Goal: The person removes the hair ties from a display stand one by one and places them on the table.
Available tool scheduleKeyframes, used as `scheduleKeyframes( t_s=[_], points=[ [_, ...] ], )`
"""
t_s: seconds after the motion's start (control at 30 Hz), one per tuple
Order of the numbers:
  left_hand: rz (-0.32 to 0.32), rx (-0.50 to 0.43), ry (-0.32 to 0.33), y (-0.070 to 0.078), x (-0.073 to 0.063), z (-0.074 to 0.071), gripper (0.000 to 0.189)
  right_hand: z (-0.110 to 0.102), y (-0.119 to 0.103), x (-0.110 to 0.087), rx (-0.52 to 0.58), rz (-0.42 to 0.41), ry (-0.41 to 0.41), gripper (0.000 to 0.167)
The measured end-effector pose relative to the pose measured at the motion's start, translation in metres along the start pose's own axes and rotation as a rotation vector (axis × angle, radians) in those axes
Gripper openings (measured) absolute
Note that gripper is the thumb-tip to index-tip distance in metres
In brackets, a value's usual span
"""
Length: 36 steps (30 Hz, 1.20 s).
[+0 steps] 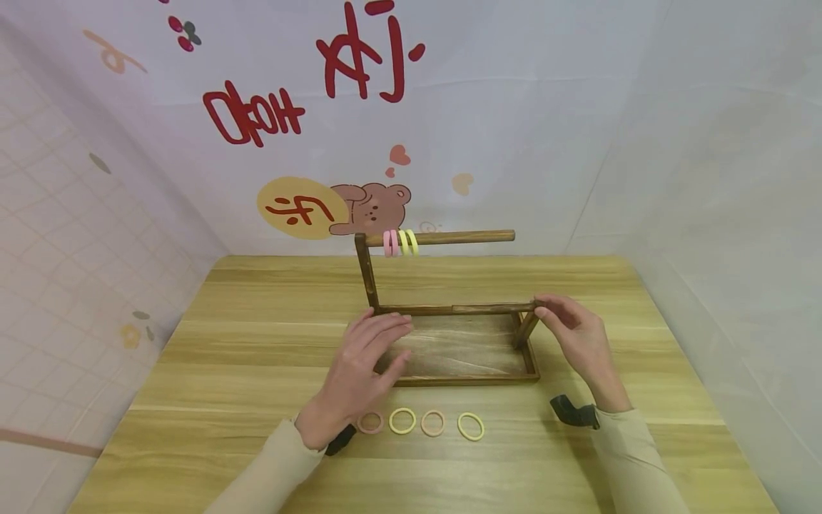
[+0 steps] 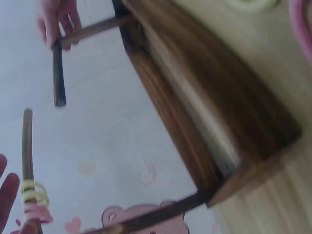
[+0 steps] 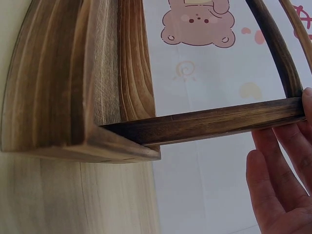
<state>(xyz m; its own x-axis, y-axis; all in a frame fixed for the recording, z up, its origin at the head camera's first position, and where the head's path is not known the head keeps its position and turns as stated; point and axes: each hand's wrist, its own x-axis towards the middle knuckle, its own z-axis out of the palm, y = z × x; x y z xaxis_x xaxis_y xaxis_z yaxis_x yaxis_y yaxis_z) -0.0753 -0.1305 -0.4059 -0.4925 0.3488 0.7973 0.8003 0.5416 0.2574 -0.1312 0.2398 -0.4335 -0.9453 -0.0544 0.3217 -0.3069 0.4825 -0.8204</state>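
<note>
Left hand (image 1: 362,353): grip loose, fingers outstretched, hiding rack's (image 1: 462,381) left front corner | four rings (image 1: 402,432) on table (image 1: 225,371) before rack, pink-yellow alternating | rack mid-table, dark grained wood; upper bar (image 1: 469,236) carries two pink, two yellow rings; left wrist view alone clearly shows lower bar's (image 2: 59,87) free end | right hand (image 1: 584,343): grip pinching right post's (image 1: 526,328) top

Soft, even light leaves faint shadows on the table (image 1: 514,471), while the left wrist view blurs the wooden stand (image 2: 234,92).
</note>
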Motion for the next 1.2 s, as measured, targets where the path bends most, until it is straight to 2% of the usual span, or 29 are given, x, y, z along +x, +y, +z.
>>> scheduleKeyframes(
  t_s=[0.37, 0.5, 0.63, 0.93, 1.2],
  points=[
    [-0.009, 0.079, 0.196, -0.028, 0.019, -0.016, 0.037, 0.0, -0.001, 0.0, -0.001, 0.005, 0.002, 0.028],
    [-0.036, 0.089, 0.229, -0.038, 0.027, -0.021, 0.036, 0.0, -0.001, 0.0, -0.006, 0.004, 0.0, 0.029],
    [-0.077, 0.115, 0.235, -0.047, 0.036, -0.025, 0.037, 0.0, -0.001, 0.0, -0.01, -0.006, 0.002, 0.028],
    [-0.131, 0.207, 0.194, -0.065, 0.052, -0.026, 0.045, 0.001, 0.0, 0.0, -0.019, -0.009, 0.003, 0.028],
    [-0.224, 0.2, 0.135, -0.075, 0.065, -0.028, 0.053, 0.0, 0.0, 0.0, -0.016, -0.003, 0.005, 0.028]
  ],
)
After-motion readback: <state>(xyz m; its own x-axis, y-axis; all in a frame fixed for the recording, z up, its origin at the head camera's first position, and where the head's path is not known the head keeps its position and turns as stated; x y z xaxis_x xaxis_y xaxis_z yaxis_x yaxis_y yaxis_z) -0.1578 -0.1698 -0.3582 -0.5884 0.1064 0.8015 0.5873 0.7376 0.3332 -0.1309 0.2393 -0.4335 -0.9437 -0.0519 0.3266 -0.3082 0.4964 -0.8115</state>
